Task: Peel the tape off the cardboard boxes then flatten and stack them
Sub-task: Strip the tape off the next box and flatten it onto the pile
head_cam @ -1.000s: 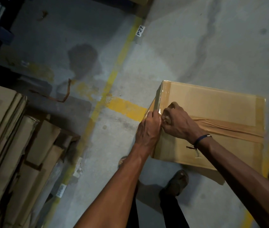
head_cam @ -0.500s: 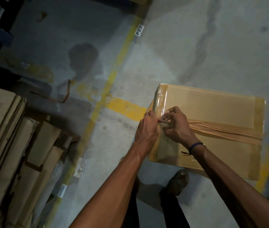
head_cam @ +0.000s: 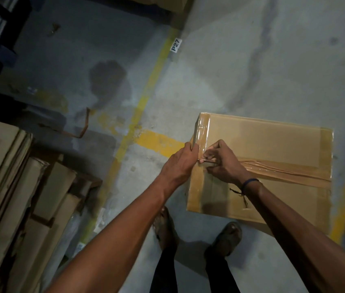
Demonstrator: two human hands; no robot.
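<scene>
White label [head_cam: 176, 45] on concrete floor [head_cam: 230, 60] read "P27" in dark print; it lay beside yellow painted line [head_cam: 152, 75], turned sideways to camera. Second small white label [head_cam: 80, 248] lay lower on same line, print too small to read. Cardboard box [head_cam: 273, 144] showed no readable print.

The left hand [head_cam: 179, 163] hides the cardboard box's [head_cam: 268, 142] left edge, its fingertips out of sight over that side; the right hand [head_cam: 222, 163] covers the tape's [head_cam: 283, 171] peeled end. The flattened cardboard stack [head_cam: 13, 187] runs off the left edge; both feet [head_cam: 228, 237] are dim, partly behind the arms
</scene>
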